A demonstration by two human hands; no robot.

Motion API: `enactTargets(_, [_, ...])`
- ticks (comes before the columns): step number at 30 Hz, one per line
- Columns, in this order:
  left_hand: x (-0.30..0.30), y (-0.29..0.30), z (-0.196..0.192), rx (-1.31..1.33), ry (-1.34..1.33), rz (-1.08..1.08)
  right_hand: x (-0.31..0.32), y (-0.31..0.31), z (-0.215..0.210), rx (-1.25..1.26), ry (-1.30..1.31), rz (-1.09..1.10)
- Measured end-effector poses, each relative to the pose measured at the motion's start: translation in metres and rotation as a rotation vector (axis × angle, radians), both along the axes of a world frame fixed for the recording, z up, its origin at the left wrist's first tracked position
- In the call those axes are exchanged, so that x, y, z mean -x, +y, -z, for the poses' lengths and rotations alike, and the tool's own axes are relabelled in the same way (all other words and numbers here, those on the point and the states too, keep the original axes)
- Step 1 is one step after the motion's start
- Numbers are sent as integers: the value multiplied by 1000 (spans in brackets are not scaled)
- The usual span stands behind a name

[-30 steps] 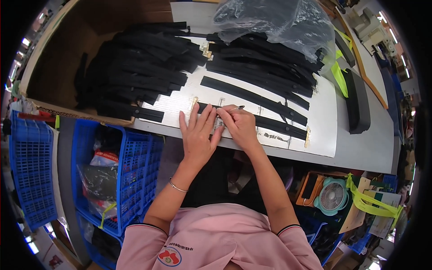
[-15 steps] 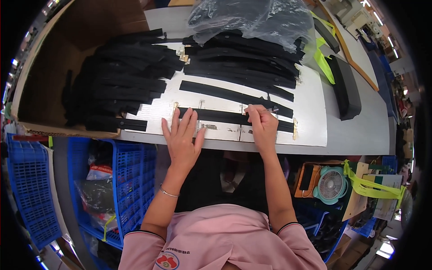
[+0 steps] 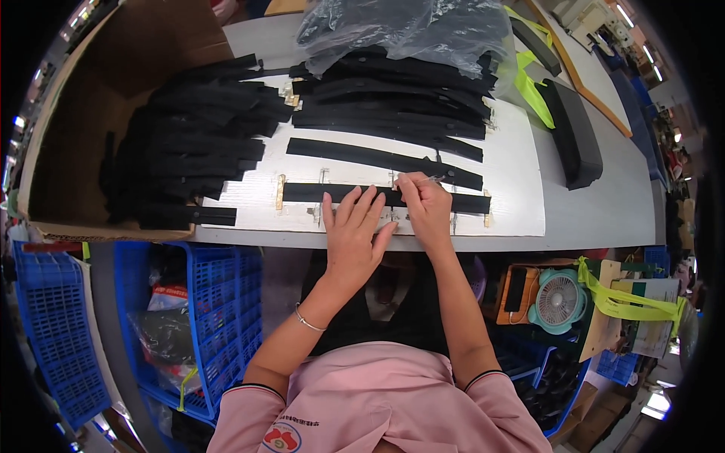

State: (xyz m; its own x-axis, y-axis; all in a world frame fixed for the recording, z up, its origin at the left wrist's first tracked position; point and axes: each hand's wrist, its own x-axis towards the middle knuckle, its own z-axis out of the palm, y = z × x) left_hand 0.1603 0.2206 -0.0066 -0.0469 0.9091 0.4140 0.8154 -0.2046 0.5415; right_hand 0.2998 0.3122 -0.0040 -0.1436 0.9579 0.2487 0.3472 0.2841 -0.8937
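Observation:
A black fabric strip [image 3: 303, 193] lies straight across the near part of a white marked board [image 3: 253, 177], between tan tape pieces at its ends. My left hand [image 3: 351, 232] rests with fingers spread, the tips on the strip near its middle. Just right of it, my right hand [image 3: 429, 211] pinches a slim pen [image 3: 437, 179], its tip at the strip's upper edge and mostly hidden by the fingers. Beyond lies another black strip [image 3: 362, 153], slightly slanted. Farther back is a layered stack of black strips [image 3: 385, 94].
At left, a pile of black strips [image 3: 189, 124] spills from a cardboard box [image 3: 64, 121]. A clear plastic bag [image 3: 408, 30] covers the back stack. A long black block [image 3: 572, 140] and yellow-green ribbon [image 3: 535, 98] lie right. Below the table are a blue crate [image 3: 226, 302] and a fan [image 3: 559, 300].
My left hand has slid right along the strip, closer to my right hand. My right hand with the pen has shifted left along the strip toward its middle.

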Motion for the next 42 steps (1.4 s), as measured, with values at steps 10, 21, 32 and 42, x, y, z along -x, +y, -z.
enactTargets(10, [0,1,4,17,40,-15,-3,-6,-2,64,75,-38])
enactTargets(21, [-3,4,3,6,57,-10,-7,-2,8,-73,-8,-89])
enactTargets(32, [-2,2,8,-7,114,-15,-97,9,-17,143,223,189])
enactTargets(42, [-55,33,-13,-99,-53,121,-103,15,-2,131,168,135])
